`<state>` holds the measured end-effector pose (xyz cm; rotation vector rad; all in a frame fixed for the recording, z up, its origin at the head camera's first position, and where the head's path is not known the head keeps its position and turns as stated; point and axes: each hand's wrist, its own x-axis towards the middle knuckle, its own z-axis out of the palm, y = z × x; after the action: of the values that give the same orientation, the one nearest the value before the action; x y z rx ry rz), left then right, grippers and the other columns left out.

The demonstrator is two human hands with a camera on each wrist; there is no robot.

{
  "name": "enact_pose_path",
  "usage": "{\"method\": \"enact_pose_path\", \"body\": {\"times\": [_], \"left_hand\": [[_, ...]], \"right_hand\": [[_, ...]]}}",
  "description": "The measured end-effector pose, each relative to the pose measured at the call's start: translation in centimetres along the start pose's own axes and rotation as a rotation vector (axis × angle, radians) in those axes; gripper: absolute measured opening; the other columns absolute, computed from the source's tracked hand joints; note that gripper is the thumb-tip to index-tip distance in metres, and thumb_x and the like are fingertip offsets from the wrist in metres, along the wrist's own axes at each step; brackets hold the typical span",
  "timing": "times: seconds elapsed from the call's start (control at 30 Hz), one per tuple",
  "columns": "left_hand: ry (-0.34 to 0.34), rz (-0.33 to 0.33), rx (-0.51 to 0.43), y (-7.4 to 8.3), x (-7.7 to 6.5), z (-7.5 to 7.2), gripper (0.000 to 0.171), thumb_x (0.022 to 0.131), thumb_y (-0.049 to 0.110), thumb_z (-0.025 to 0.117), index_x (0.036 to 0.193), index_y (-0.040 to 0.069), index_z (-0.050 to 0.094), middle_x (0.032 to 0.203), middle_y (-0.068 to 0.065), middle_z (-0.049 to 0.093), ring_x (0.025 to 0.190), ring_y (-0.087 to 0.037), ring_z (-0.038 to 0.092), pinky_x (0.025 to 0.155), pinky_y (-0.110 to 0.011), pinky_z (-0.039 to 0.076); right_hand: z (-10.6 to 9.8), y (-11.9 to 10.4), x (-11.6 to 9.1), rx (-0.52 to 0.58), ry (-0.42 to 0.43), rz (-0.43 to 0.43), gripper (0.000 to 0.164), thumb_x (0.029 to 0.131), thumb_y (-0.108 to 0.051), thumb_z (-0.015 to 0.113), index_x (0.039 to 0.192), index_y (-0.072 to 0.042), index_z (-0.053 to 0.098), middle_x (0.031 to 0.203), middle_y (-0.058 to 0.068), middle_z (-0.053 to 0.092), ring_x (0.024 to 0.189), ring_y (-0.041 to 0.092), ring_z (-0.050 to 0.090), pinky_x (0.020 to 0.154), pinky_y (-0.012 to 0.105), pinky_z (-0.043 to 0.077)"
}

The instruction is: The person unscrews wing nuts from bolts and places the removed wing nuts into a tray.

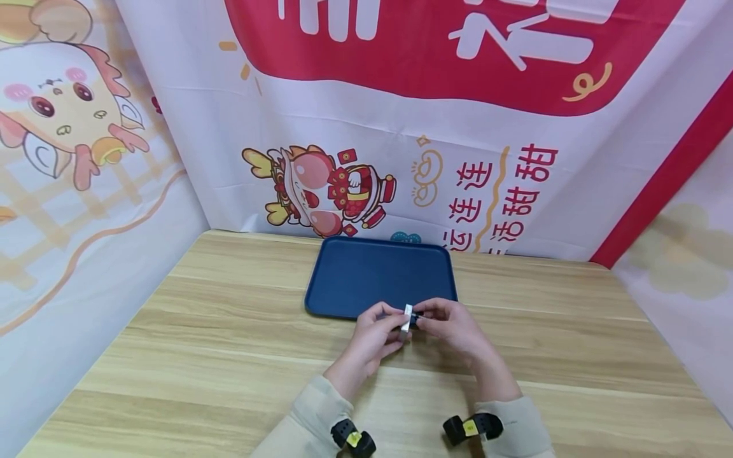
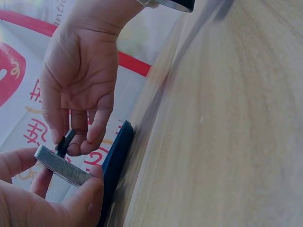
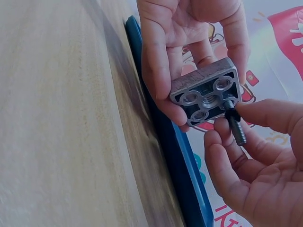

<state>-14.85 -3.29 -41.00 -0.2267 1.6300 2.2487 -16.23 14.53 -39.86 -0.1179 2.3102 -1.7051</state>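
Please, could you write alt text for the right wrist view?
The left hand holds a metal plate with round holes, while the right hand pinches a threaded bolt at one plate corner. Beside them are the edge of a blue tray and a wooden tabletop.

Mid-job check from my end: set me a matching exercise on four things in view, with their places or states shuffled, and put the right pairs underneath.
Things:
1. threaded metal bolt with a black middle part
2. square silver metal block with round holes
3. blue rectangular tray
4. light wood-grain tabletop

Places or states:
A. lying in front of the red-and-white printed cloth backdrop, beyond the wrists
B. held in the left hand
C. underneath the tray, supporting it
D. pinched by the right hand

Pairs: 1-D, 2-B, 3-A, 4-C
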Motion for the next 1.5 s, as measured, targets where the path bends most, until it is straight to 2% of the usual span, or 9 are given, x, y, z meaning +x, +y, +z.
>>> {"method": "enact_pose_path", "body": {"times": [0.13, 0.47, 0.73, 0.97, 1.17, 1.27, 1.4, 1.5], "left_hand": [[0.003, -0.003, 0.001, -0.02, 0.04, 0.0, 0.011, 0.094, 0.017, 0.069, 0.1, 0.011, 0.062, 0.107, -0.01, 0.069, 0.078, -0.015, 0.07, 0.087, -0.043, 0.056], [0.006, 0.005, 0.001, 0.01, 0.01, 0.05, 0.013, 0.093, 0.018, 0.07, 0.1, 0.011, 0.062, 0.103, -0.009, 0.07, 0.077, -0.015, 0.07, 0.086, -0.042, 0.055], [0.004, 0.009, 0.002, -0.01, 0.01, 0.05, 0.012, 0.093, 0.018, 0.07, 0.099, 0.011, 0.062, 0.105, -0.011, 0.07, 0.077, -0.015, 0.07, 0.088, -0.045, 0.055], [0.002, 0.007, 0.003, -0.02, -0.01, -0.01, 0.012, 0.093, 0.018, 0.069, 0.099, 0.012, 0.062, 0.108, -0.012, 0.069, 0.078, -0.016, 0.07, 0.087, -0.043, 0.055], [0.009, -0.003, 0.0, -0.09, 0.37, -0.12, 0.011, 0.093, 0.018, 0.069, 0.099, 0.012, 0.062, 0.108, -0.013, 0.07, 0.08, -0.016, 0.071, 0.086, -0.041, 0.056], [0.009, 0.0, 0.003, -0.1, 0.33, -0.11, 0.012, 0.093, 0.017, 0.069, 0.099, 0.011, 0.062, 0.11, -0.015, 0.07, 0.08, -0.017, 0.072, 0.089, -0.045, 0.055], [0.007, 0.007, -0.002, -0.05, 0.13, -0.03, 0.01, 0.093, 0.016, 0.069, 0.098, 0.011, 0.062, 0.111, -0.016, 0.069, 0.08, -0.018, 0.071, 0.091, -0.048, 0.055], [0.009, 0.011, -0.006, 0.0, 0.05, -0.02, 0.01, 0.093, 0.015, 0.069, 0.098, 0.011, 0.062, 0.111, -0.016, 0.069, 0.079, -0.018, 0.071, 0.09, -0.048, 0.055]], "right_hand": [[0.14, -0.15, -0.02, -0.034, 0.015, -0.028, 0.022, 0.093, -0.002, 0.063, 0.115, 0.002, 0.063, 0.102, 0.011, 0.064, 0.087, 0.016, 0.056, 0.076, 0.027, 0.049], [0.6, -0.04, 0.15, -0.094, 0.082, -0.102, 0.02, 0.09, 0.005, 0.064, 0.109, 0.003, 0.062, 0.099, 0.014, 0.065, 0.084, 0.016, 0.053, 0.072, 0.025, 0.045], [0.74, 0.15, 0.26, -0.124, 0.114, -0.129, 0.017, 0.09, 0.007, 0.063, 0.105, 0.002, 0.062, 0.1, 0.015, 0.066, 0.088, 0.018, 0.054, 0.079, 0.03, 0.044], [0.79, 0.34, 0.41, -0.142, 0.125, -0.16, 0.016, 0.089, 0.007, 0.064, 0.103, 0.0, 0.063, 0.103, 0.015, 0.067, 0.097, 0.022, 0.058, 0.087, 0.032, 0.044], [0.56, 0.19, 0.22, -0.123, 0.123, -0.135, 0.018, 0.093, -0.003, 0.065, 0.111, -0.002, 0.062, 0.108, 0.014, 0.064, 0.094, 0.022, 0.053, 0.082, 0.033, 0.043], [0.42, -0.02, 0.21, -0.075, 0.154, -0.082, 0.021, 0.098, -0.015, 0.063, 0.114, -0.001, 0.061, 0.107, 0.012, 0.063, 0.093, 0.02, 0.054, 0.082, 0.032, 0.047], [0.37, -0.27, 0.22, 0.021, 0.193, 0.029, 0.034, 0.103, -0.031, 0.053, 0.112, 0.0, 0.061, 0.101, 0.008, 0.064, 0.086, 0.016, 0.06, 0.08, 0.032, 0.052], [0.38, -0.26, 0.22, 0.063, 0.189, 0.094, 0.04, 0.105, -0.037, 0.049, 0.11, 0.001, 0.062, 0.094, 0.007, 0.066, 0.079, 0.016, 0.062, 0.076, 0.031, 0.052]]}}
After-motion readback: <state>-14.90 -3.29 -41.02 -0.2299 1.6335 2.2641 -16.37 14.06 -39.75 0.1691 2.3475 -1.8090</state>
